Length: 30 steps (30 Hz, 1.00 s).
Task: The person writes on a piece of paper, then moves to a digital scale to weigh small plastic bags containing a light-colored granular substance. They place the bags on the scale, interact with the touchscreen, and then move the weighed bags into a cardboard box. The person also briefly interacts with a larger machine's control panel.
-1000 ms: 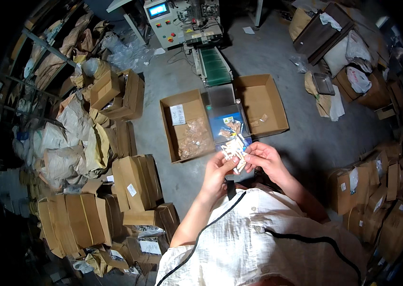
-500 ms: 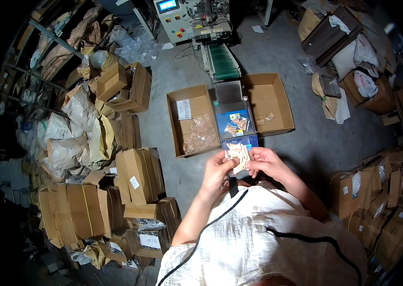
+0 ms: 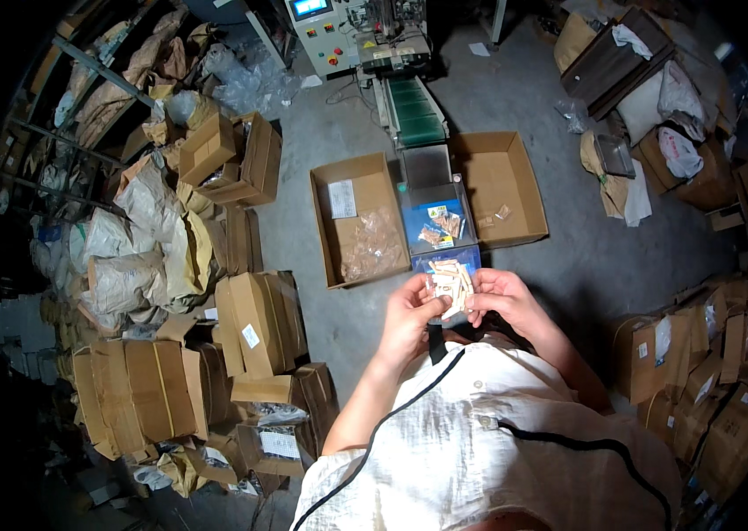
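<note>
Between both hands I hold a clear plastic bag of wooden dowels (image 3: 452,285), pale and short, in front of my chest. My left hand (image 3: 412,311) grips its left side with the thumb across the front. At the right edge, my right hand (image 3: 500,299) pinches the plastic between thumb and fingers. Just beyond the bag is a blue surface (image 3: 423,263), partly hidden by it. Farther on, more small bags of dowels (image 3: 445,223) lie on a blue-topped scale or stand, whose exact kind I cannot make out.
An open carton (image 3: 325,257) on the left holds many clear bags; another carton (image 3: 524,199) on the right holds a few. Beyond them, a green conveyor (image 3: 414,111) slopes down from a machine (image 3: 330,40). Stacked cartons (image 3: 259,327) and sacks (image 3: 126,283) line the left, more cartons (image 3: 657,354) the right.
The bag of dowels has shifted slightly right in my hands, and the dowels inside lie differently. Both hands keep their hold. The view has moved a little.
</note>
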Motion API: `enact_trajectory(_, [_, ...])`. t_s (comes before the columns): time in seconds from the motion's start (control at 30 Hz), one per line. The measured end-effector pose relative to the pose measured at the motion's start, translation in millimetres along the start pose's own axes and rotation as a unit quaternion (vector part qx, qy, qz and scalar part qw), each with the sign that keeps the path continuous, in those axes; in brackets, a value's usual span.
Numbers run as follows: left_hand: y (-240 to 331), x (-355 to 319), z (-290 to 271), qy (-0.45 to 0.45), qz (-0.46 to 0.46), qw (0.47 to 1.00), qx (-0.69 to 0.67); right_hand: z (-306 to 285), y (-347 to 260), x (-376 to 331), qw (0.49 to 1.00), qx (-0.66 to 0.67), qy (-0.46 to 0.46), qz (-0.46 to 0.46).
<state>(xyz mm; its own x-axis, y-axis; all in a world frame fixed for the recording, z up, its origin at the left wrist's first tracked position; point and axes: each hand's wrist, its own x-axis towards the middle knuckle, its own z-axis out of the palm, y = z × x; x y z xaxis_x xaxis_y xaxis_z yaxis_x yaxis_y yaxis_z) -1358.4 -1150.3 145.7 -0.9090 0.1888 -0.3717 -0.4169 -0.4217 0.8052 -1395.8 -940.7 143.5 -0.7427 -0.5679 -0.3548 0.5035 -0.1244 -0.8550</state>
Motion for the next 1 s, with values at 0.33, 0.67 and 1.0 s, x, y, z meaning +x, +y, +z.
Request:
enact_trajectory(0.33, [-1.0,1.1,5.9,-0.001,-0.003,1.0,-0.004,0.2,0.3,-6.2,1.0,-0.002,-0.007,0.01])
enact_trajectory(0.67, [-6.0,3.7,8.8,0.004,0.011,1.0,-0.022,6.5,-3.6,-8.9,0.999,-0.029,-0.015,-0.008])
enact_trajectory(1.0, [-8.3,4.0,6.1,-0.015,-0.027,0.999,-0.02,-3.5,-12.6,-8.8,1.0,-0.016,-0.013,-0.013])
